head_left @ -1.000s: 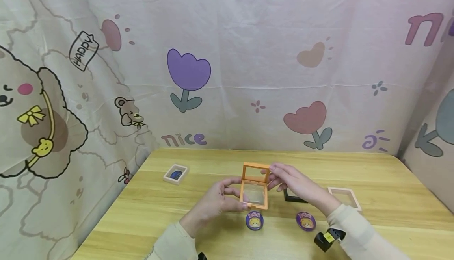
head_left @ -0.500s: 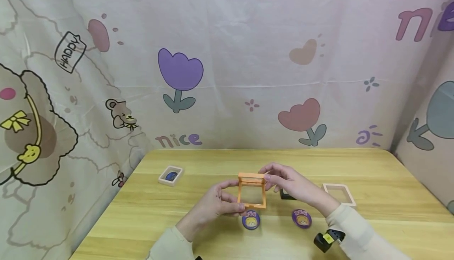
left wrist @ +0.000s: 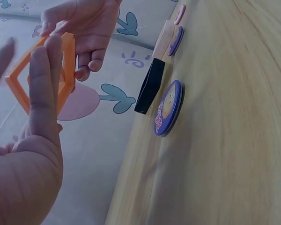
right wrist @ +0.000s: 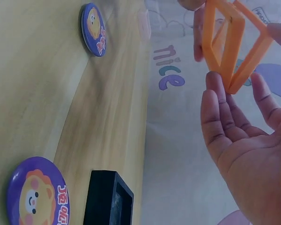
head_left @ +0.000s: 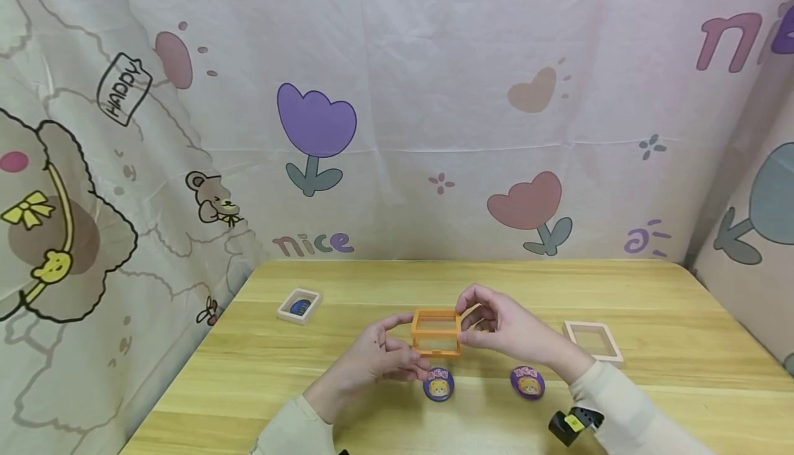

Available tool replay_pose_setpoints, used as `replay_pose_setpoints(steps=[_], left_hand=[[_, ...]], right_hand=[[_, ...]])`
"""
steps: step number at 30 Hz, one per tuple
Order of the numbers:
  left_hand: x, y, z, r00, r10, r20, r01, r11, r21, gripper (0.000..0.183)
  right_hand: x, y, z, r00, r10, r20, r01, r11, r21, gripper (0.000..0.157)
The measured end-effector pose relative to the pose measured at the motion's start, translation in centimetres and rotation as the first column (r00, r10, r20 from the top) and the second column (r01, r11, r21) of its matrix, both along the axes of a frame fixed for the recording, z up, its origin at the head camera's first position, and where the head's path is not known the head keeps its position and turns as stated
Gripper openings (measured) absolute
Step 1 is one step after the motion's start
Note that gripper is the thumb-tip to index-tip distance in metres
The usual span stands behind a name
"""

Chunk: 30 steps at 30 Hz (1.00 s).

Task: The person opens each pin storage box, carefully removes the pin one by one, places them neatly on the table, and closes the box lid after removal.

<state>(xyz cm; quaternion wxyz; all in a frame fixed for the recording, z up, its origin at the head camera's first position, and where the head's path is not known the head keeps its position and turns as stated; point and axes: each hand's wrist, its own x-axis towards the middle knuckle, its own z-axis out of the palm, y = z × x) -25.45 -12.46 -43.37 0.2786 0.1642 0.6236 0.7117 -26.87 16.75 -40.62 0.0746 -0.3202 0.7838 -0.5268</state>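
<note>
An orange hinged frame (head_left: 437, 332) with clear panels is held above the table between both hands. Its two halves stand apart in a narrow V, plain in the right wrist view on the orange frame (right wrist: 234, 42). My left hand (head_left: 378, 357) holds the left side, two fingers lying along it. On the other side my right hand (head_left: 505, 324) grips the right edge with thumb and fingertips. Below the frame lies a round bear badge (head_left: 438, 387); a second, purple bear badge (head_left: 528, 382) lies to its right.
A pale frame (head_left: 291, 318) holding a blue badge (head_left: 300, 306) lies at the back left. Another pale frame (head_left: 613, 339) lies at the right. The wrist views show a black frame (right wrist: 100, 199), hidden by my right hand in the head view. A patterned curtain (head_left: 403, 200) hangs behind.
The orange frame's lid has tipped from upright down toward its other half. My right hand has shifted its hold along the right edge, while the left hand stays at the left side.
</note>
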Motion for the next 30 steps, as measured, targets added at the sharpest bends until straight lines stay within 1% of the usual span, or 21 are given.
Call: replay_pose_setpoints(steps=[4,9,13,18,22,27,30], left_hand=[[0.2,-0.1,0.3,1.000,0.003,0.010,-0.003,1.000,0.011,0.084],[0.5,-0.1,0.6,1.000,0.023,-0.002,-0.023,0.999,0.035,0.086],[0.6,-0.1,0.8,0.999,0.039,-0.024,-0.038,0.999,0.035,0.087],[0.7,-0.1,0.9,0.998,0.029,-0.054,-0.028,0.999,0.024,0.089],[0.8,-0.3,0.8,0.997,0.026,-0.068,-0.026,1.000,0.008,0.088],[1.0,-0.4,0.8,0.997,0.024,-0.077,-0.025,1.000,-0.009,0.088],[1.0,-0.5,0.8,0.996,0.013,-0.090,-0.013,1.000,-0.008,0.088]], right_hand=[[0.3,-0.2,-0.1,1.000,0.002,-0.013,-0.002,1.000,0.005,0.039],[0.6,-0.3,-0.2,1.000,0.014,-0.028,-0.014,1.000,-0.002,0.050],[0.9,-0.4,-0.4,1.000,0.025,0.009,-0.024,1.000,-0.011,0.060],[1.2,-0.8,-0.5,0.995,0.064,0.072,-0.062,0.998,-0.022,0.061],[1.4,-1.1,-0.5,0.993,0.091,0.081,-0.088,0.995,-0.038,0.062],[1.5,-1.2,-0.6,0.991,0.096,0.094,-0.092,0.995,-0.048,0.063],[1.5,-1.1,-0.7,0.990,0.097,0.102,-0.092,0.994,-0.051,0.064]])
